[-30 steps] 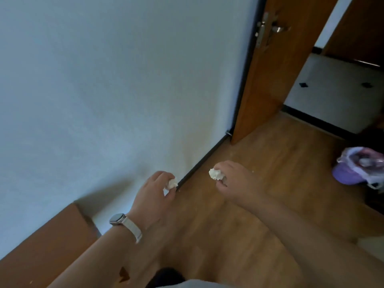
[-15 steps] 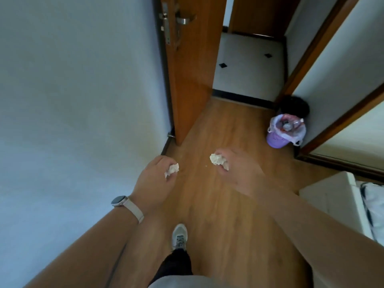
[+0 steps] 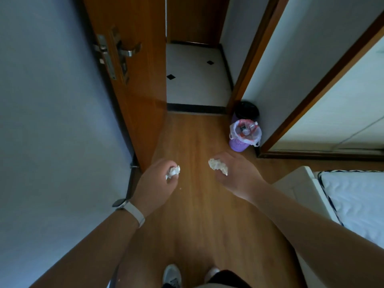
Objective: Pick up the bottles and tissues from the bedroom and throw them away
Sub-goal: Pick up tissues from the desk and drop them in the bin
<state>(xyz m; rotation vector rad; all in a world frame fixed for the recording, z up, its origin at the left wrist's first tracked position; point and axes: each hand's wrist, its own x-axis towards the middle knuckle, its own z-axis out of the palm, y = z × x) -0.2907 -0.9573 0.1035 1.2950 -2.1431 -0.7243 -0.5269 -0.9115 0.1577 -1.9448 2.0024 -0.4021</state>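
Note:
My left hand (image 3: 154, 183), with a watch on its wrist, is closed on a small crumpled white tissue (image 3: 172, 172). A larger crumpled tissue (image 3: 217, 165) is gripped in my right hand (image 3: 236, 175). Both hands are held out over the wooden floor. Ahead and to the right stands a purple bin (image 3: 245, 135) lined with a plastic bag, against the wall by the doorway. Clear plastic bottles lie inside it.
An open wooden door (image 3: 135, 80) stands on the left by the white wall. A black bin (image 3: 247, 111) sits behind the purple one. The corner of a white bed (image 3: 342, 200) is at the right. My feet show at the bottom edge.
The view has swung right from the wall toward the doorway, and the purple bin has come nearer to the centre. Both hands keep hold of their tissues.

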